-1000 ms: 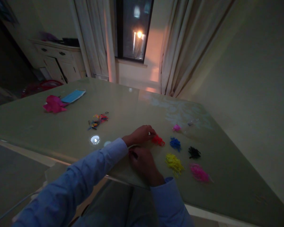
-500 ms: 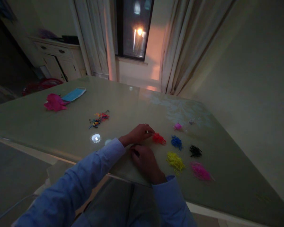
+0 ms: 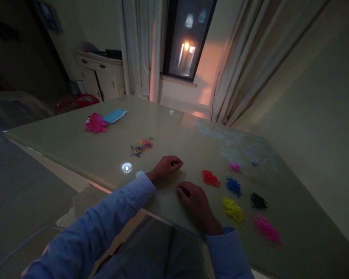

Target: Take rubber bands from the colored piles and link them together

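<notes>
Above the table (image 3: 110, 151), my left hand (image 3: 168, 166) is closed, thumb and fingertips pressed together; anything between them is too small to make out. Nearer the front edge, my right hand (image 3: 196, 199) rests with curled fingers, and what it holds, if anything, is hidden. Right of both hands lie a red pile (image 3: 211, 178), a blue pile (image 3: 234, 186), a yellow pile (image 3: 232, 210), a black pile (image 3: 258, 200) and a pink pile (image 3: 266, 229) of small bands. A mixed-colour heap (image 3: 142, 147) lies to the left of my left hand.
A blue face mask (image 3: 115, 115) and a crumpled pink item (image 3: 96, 123) lie at the back left. Behind the blue pile is a small pink piece (image 3: 234, 166). A red chair (image 3: 78, 101) stands beyond the table.
My left hand has moved left, away from the red pile, and a gap now separates them. The camera view has turned left, so the table items appear farther right.
</notes>
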Motion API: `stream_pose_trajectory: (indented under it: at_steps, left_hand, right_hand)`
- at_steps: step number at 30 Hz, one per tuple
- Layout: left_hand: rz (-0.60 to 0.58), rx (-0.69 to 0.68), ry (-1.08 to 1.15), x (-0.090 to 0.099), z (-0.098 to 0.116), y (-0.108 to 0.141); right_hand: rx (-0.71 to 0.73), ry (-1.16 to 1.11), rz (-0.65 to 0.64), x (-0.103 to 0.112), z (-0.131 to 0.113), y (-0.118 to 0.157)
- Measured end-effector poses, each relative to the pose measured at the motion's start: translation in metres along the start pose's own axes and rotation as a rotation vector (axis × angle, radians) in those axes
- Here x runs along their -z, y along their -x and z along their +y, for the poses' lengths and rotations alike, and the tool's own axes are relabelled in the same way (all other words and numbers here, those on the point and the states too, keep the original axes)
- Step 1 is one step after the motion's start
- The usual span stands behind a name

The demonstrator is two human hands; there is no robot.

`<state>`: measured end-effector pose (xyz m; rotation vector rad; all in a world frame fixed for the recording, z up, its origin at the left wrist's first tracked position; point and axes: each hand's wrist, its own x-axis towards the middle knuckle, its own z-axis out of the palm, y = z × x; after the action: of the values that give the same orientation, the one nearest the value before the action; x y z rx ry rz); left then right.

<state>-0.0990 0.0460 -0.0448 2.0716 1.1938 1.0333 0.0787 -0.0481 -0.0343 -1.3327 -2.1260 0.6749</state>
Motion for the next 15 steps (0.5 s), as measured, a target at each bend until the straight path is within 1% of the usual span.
stream_pose_trajectory:
  at_steps: [2,4,6,8,10,12,15]
  left_hand:
    - [0.023,-0.013,-0.056,0.0,-0.001,-0.001]
    - [0.04,0.002,-0.127,0.002,-0.001,-0.003]
    - [0.045,0.031,-0.188,0.004,-0.001,-0.004]
    - [0.037,0.052,-0.234,0.004,-0.001,-0.004]
    - [0.026,0.067,-0.266,0.002,-0.001,-0.003]
    - [0.011,0.09,-0.285,-0.001,-0.003,-0.004]
    - [-0.009,0.122,-0.295,-0.005,-0.005,-0.006]
  right_hand:
    - [0.002,-0.047,-0.001,0.002,-0.001,0.0]
    - [-0.011,-0.13,0.028,0.005,-0.003,-0.002]
    - [-0.015,-0.217,0.091,0.011,-0.008,-0.009]
    - [0.011,-0.283,0.165,0.02,-0.017,-0.024]
    - [0.054,-0.324,0.213,0.028,-0.029,-0.047]
    - [0.109,-0.33,0.227,0.033,-0.042,-0.078]
    - [0.212,-0.234,0.17,0.03,-0.057,-0.132]
